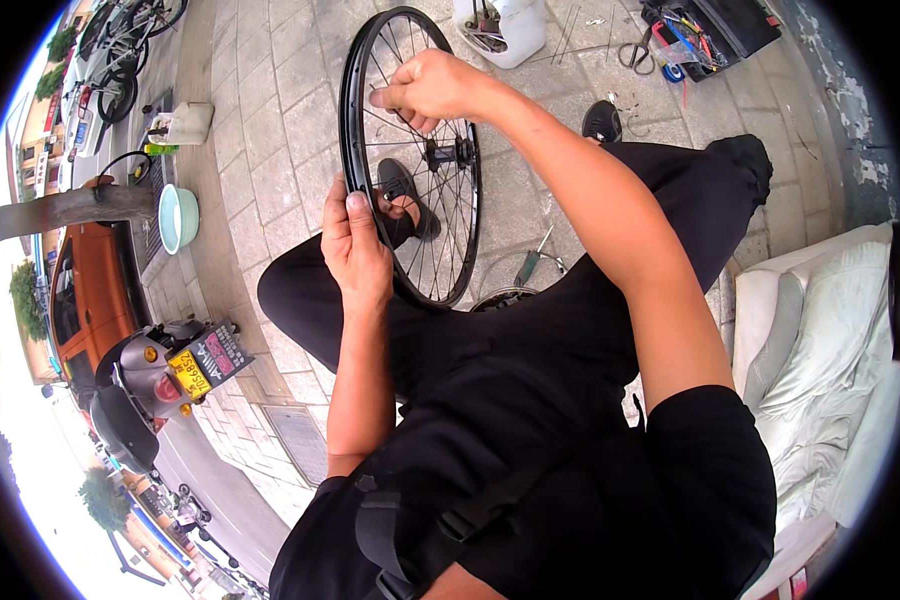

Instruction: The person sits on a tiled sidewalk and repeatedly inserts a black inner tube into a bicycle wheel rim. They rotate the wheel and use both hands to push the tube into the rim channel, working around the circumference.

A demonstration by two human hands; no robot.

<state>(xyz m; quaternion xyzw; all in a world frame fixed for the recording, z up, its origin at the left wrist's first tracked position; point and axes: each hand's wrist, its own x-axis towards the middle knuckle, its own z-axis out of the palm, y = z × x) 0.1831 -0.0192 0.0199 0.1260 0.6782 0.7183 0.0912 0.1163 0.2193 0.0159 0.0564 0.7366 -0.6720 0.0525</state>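
A black bicycle wheel rim stands upright between my legs, its spokes running to a black hub. My left hand grips the near left part of the rim, thumb on the inner side and fingers behind. Higher up, my right hand reaches in among the spokes close to the rim, thumb and fingers pinched together. What lies between those fingertips is too small to make out. A green-handled tool with a thin metal shaft lies on the paving beyond my lap, partly over a round part.
A cut white plastic container with metal parts stands past the wheel. Scissors and an open black toolbox lie at the far right. A pale green basin, tree trunk and scooter are left; a cloth-covered seat is right.
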